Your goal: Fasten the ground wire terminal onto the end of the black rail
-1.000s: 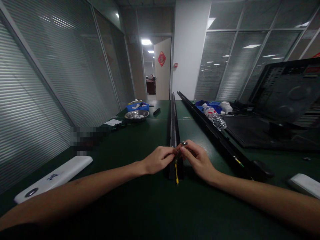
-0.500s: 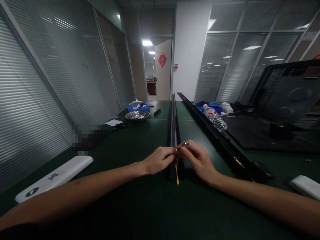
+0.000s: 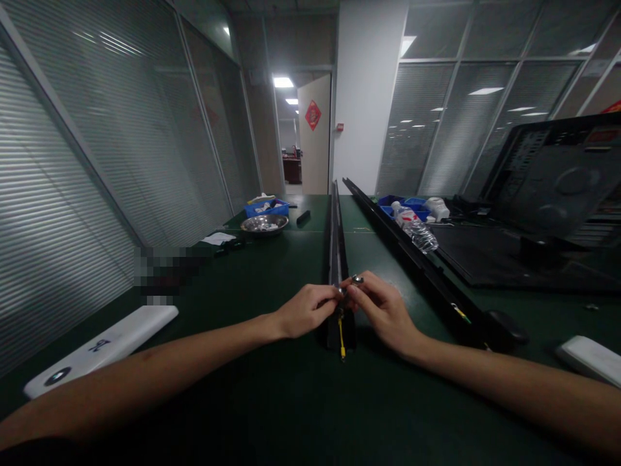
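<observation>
A long, narrow black metal rail lies on the dark green matte surface, its long axis running straight away from the person toward the far doorway, the near end just below the two hands. The rail looks smooth and hard-edged, with a pale strip down its top face. From its near end a thin yellow wire hangs out and points back toward the person, ending in a small tip on the surface.

The left hand is curled, its fingertips pinched together at the rail's near end, touching a small part there too dim to make out. The right hand meets it from the other side, fingers bent closed around a small shiny round metal piece held between thumb and forefinger just above the rail.

A second long black rail lies to the right, angled away. Beside it rests a clear crinkled plastic water bottle on its side. Far left stand a round shiny metal bowl and a blue plastic tray. A smooth white oblong plastic cover lies near the left forearm.
</observation>
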Demonstrator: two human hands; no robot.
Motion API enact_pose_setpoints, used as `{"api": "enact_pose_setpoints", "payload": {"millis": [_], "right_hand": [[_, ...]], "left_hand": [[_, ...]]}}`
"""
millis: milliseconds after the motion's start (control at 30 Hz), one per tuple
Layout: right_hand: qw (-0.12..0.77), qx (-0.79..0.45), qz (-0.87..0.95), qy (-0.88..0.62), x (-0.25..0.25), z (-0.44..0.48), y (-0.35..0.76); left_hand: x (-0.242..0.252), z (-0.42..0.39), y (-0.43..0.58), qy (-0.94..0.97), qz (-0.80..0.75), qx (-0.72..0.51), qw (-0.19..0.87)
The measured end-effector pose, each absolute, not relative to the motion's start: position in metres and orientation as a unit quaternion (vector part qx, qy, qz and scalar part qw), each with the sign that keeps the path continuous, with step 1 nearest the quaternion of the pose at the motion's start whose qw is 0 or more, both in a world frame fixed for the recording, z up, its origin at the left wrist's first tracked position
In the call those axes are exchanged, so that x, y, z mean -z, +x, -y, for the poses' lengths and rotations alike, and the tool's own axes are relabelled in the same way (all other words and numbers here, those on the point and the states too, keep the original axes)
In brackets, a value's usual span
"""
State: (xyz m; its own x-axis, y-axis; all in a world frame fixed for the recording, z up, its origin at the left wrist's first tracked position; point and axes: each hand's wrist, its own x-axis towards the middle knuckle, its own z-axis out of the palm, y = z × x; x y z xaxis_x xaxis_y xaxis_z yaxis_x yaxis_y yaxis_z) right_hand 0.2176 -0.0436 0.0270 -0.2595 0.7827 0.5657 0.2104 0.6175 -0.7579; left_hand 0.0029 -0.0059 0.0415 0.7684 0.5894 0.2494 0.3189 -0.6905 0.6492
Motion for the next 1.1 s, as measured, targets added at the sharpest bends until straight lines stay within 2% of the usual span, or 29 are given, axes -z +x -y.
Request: {"api": "enact_pose_setpoints", "payload": {"millis": [967,1100], "right_hand": [[0.502,-0.263,0.741,-0.361,-0.026,0.044,0.216],[0.466,-0.218,0.768,-0.381,-0.040,0.043,0.217]], "left_hand": [[-0.042,0.006,0.005,0.889,-0.250,-0.243,0.296],[-0.040,0.006,0.003,0.888,-0.262,-0.239,0.294]]}}
